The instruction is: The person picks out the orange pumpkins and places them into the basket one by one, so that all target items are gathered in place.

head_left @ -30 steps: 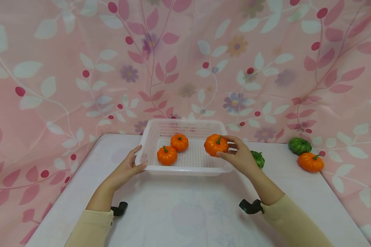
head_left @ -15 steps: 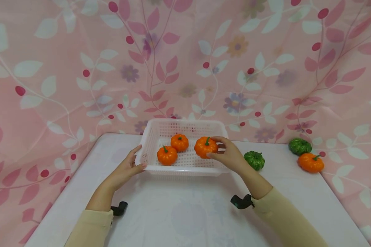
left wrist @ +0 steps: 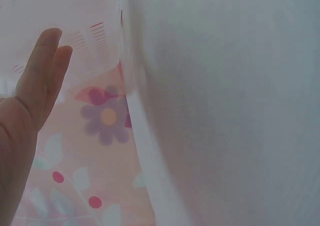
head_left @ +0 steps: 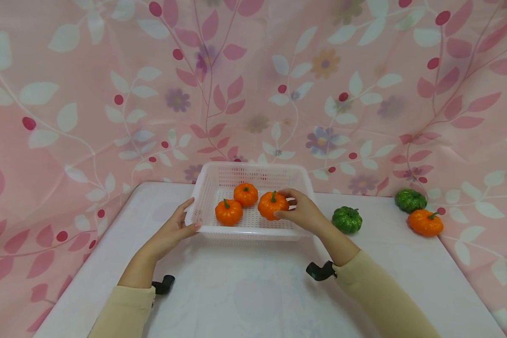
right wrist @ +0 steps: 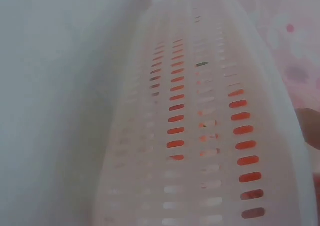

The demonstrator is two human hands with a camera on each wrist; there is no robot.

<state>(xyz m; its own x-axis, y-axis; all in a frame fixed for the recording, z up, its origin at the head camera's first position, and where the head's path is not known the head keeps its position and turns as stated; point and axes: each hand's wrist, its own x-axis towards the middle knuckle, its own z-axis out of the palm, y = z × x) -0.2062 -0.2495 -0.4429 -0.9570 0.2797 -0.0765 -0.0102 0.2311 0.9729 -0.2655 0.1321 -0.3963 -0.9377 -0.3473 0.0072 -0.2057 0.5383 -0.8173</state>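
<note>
In the head view, a white plastic basket with slotted walls holds two small orange pumpkins, one near the front left and one behind it. Thumb and fingers of my right hand hold a third orange pumpkin inside the basket, to the right of those two. Whether it touches the basket's floor I cannot tell. My left hand rests against the basket's left end, fingers fairly straight, thumb at the front corner. Basket slots mostly hide the orange things in the right wrist view.
A green pumpkin lies on the white table right of the basket. Farther right, near the table's edge, are another green pumpkin and an orange pumpkin. A pink floral cloth hangs behind.
My right hand has moved left and slightly down with the orange pumpkin, toward the other two. The near green pumpkin has come fully into sight. My left hand and the basket stay put.
</note>
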